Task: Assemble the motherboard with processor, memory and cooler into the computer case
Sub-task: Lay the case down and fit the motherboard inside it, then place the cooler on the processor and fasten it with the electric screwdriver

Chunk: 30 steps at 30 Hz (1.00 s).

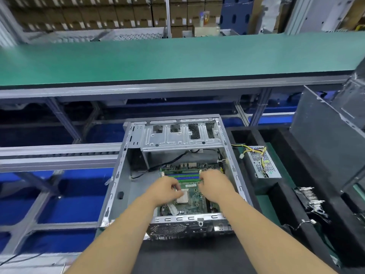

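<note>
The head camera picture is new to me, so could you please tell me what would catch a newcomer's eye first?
First, the open computer case at the centre, with the green motherboard lying inside it. Both hands work over the board: the left hand beside the silver processor, the right hand at the blue and green memory slots. To the right, a perforated metal power supply with coloured wires lies in a black foam tray.

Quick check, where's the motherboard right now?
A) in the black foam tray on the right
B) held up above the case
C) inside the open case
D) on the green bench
C: the motherboard lies flat on the floor of the open computer case, with the left hand and right hand both down on it near the memory slots.
</note>
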{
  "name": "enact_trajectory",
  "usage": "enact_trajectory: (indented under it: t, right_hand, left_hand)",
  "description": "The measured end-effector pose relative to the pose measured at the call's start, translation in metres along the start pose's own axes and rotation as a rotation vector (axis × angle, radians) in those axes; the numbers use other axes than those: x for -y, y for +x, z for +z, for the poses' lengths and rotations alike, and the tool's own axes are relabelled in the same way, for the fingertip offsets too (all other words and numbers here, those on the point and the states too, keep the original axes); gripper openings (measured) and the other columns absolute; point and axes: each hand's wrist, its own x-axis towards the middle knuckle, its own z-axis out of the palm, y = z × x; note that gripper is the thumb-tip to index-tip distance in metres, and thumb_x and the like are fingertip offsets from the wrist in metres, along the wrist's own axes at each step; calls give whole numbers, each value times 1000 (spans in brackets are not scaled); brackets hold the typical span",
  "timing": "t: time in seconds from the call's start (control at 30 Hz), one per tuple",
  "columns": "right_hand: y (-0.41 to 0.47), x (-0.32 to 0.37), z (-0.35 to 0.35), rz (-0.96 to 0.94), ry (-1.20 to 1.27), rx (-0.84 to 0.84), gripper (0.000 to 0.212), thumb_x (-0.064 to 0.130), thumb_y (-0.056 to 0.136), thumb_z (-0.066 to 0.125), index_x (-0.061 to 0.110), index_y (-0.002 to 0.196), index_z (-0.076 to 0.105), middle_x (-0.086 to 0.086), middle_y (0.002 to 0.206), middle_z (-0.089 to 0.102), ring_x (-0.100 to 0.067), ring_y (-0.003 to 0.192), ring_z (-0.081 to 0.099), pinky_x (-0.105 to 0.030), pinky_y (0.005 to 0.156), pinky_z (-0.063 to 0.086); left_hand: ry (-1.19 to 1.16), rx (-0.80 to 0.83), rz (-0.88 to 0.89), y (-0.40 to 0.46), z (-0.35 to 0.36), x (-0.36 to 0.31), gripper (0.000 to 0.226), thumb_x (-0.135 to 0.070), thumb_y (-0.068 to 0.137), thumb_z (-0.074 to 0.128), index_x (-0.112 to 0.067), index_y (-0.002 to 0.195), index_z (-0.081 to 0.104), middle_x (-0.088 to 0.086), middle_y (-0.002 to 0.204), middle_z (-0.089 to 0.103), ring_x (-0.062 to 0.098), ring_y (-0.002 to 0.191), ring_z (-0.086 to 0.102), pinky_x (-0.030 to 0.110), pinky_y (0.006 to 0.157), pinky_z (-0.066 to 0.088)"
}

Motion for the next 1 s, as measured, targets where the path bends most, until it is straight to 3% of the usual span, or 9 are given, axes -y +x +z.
enact_trajectory:
  t: [0.07, 0.13, 0.2, 0.27, 0.37, 0.53, 0.73, 0.87, 1.0]
  right_hand:
    - [0, -1, 0, 3, 26, 10, 22, 19, 95, 47, 12, 104, 66, -7, 102, 66, -27, 91, 63, -41, 84, 57]
    - [0, 0, 0, -12, 52, 1, 23, 19, 96, 47, 11, 105, 66, -8, 105, 65, -28, 94, 62, -43, 84, 57]
    - [-4, 4, -4, -67, 55, -52, 27, 19, 98, 46, 11, 115, 65, -9, 113, 62, -29, 104, 59, -43, 89, 53]
    - [-8, 9, -10, -139, 74, -168, 31, 19, 100, 45, 10, 124, 62, -9, 118, 60, -29, 111, 54, -42, 92, 49]
    - [-14, 3, -25, -129, 230, -413, 25, 10, 97, 46, 7, 114, 64, -10, 111, 62, -29, 106, 53, -40, 88, 45]
    - [-34, -65, -55, 108, 325, -682, 27, 7, 92, 51, 6, 115, 66, -14, 112, 64, -34, 107, 53, -45, 91, 42]
    - [-67, -170, -28, 497, 194, -468, 37, 19, 97, 49, 14, 132, 53, -11, 123, 56, -35, 113, 52, -44, 89, 45]
    - [-89, -222, -2, 583, 76, -362, 38, 19, 94, 53, 17, 132, 51, -8, 123, 55, -31, 113, 52, -41, 87, 45]
    - [-99, -261, 16, 628, -40, -284, 31, 20, 95, 56, 20, 126, 50, -4, 126, 53, -26, 114, 51, -37, 89, 45]
  left_hand:
    - [68, 89, 12, 1, 2, -1, 15, -38, 82, 75, -27, 77, 67, -5, 73, 70, 7, 62, 64, 25, 62, 52]
    - [224, 106, 25, 3, 4, -2, 8, -33, 83, 74, -27, 84, 67, -9, 82, 65, 10, 73, 60, 24, 63, 45]
    - [329, 17, 50, 4, 3, -9, 12, -31, 87, 65, -28, 98, 68, -8, 95, 66, 13, 82, 56, 26, 67, 43]
    - [250, -189, 95, 7, 1, -30, 19, -32, 89, 54, -31, 105, 65, -8, 98, 68, 16, 86, 60, 29, 67, 45]
    - [96, -421, 164, 19, -4, -85, 16, -24, 91, 47, -29, 96, 61, -7, 92, 68, 20, 81, 60, 32, 63, 43]
    - [153, -404, 345, 38, 5, -177, 20, -22, 89, 42, -24, 100, 59, 0, 99, 66, 27, 92, 59, 42, 77, 52]
    - [521, -265, 505, 53, 62, -249, 27, -27, 92, 46, -19, 116, 54, 7, 119, 58, 33, 111, 54, 43, 86, 43]
    - [596, -141, 493, 63, 98, -271, 32, -26, 93, 44, -17, 123, 50, 9, 125, 55, 33, 115, 50, 45, 92, 41]
    - [588, -83, 456, 70, 125, -285, 32, -25, 94, 43, -17, 124, 49, 9, 124, 55, 33, 111, 52, 44, 87, 43]
